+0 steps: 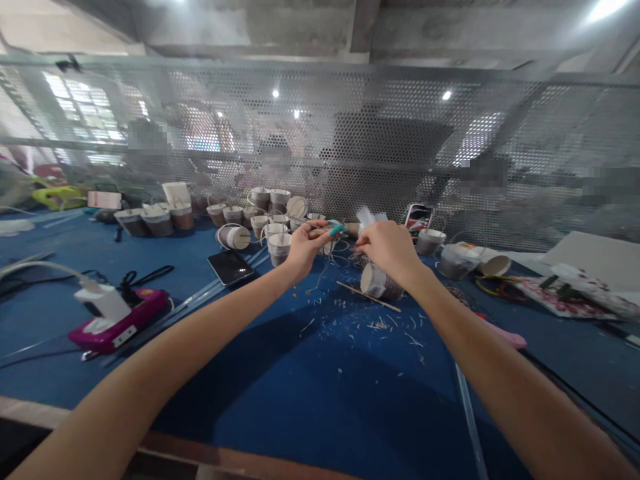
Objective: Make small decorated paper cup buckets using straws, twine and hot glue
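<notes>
Both my arms reach out over a blue table [310, 393]. My left hand [304, 248] is closed in a pinch on a small teal-handled tool [336, 231]. My right hand [387, 248] is closed too, its fingers pinched on something thin I cannot make out, close to the tool's tip. Thin wire strands [327, 263] hang between the two hands. Just below my right hand a small white and brown cup [377, 283] lies on its side, with a thin wooden stick [367, 296] beside it.
Several small cups with wire handles [265, 220] crowd the table's back. A dark phone [230, 267] lies left of my hands, a pink device with a white charger [117, 320] further left. Another phone [418, 216] leans on the perforated metal screen [350, 147]. Clippings [385, 327] litter the cloth.
</notes>
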Tool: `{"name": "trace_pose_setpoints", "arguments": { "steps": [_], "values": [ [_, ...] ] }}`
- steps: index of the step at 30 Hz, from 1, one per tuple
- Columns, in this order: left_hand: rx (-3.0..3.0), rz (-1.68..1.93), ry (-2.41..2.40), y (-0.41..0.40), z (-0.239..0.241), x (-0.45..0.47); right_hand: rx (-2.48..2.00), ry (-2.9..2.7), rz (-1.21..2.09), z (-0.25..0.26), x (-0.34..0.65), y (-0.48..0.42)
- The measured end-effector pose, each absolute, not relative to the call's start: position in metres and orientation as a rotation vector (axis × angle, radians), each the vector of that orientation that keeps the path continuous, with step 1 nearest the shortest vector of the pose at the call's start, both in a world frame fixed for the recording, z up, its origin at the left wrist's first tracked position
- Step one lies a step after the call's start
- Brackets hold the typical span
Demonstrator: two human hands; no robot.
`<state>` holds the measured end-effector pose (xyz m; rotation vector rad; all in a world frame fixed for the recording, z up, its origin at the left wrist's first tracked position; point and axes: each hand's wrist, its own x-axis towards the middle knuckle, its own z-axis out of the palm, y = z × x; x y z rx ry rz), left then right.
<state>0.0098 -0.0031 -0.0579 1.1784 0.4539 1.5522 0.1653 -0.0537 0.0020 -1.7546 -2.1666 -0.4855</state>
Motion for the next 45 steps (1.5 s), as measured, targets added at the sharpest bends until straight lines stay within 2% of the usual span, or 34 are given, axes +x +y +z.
{"name": "trace_pose_setpoints", "arguments": {
  "steps": [28, 45],
  "values": [
    [1.159, 1.528, 0.411, -0.0075, -0.0598, 0.0121, -1.799, -2.165, -0.519, 0.0014, 0.1585, -0.0562],
    [1.21, 1.651, 0.443, 0.0006, -0.0632, 0.0106, -1.717, -2.14, -0.518, 0.0, 0.16, -0.055]
  ]
}}
